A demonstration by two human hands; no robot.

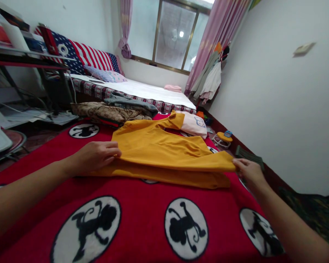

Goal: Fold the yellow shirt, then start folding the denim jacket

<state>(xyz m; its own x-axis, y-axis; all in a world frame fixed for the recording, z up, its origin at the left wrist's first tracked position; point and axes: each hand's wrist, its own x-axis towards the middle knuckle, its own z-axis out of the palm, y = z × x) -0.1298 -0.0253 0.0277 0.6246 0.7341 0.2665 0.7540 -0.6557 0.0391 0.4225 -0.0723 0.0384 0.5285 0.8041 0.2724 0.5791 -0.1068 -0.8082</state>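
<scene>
At the centre of the frame we find a yellow garment [159, 146], its near edge pinched on the left by the left hand [98, 156] and on the right by the right hand [249, 172]. Beneath it we record a red blanket [142, 219] bearing monkey figures [178, 229]. Just behind, left of centre, we note piled clothes [106, 111]; in the upper middle, a bed [150, 87] below a window [175, 40].

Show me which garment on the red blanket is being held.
The yellow top: left hand and right hand grip it, while the brown cloth, grey cloth and pink cloth lie beyond, untouched.
</scene>
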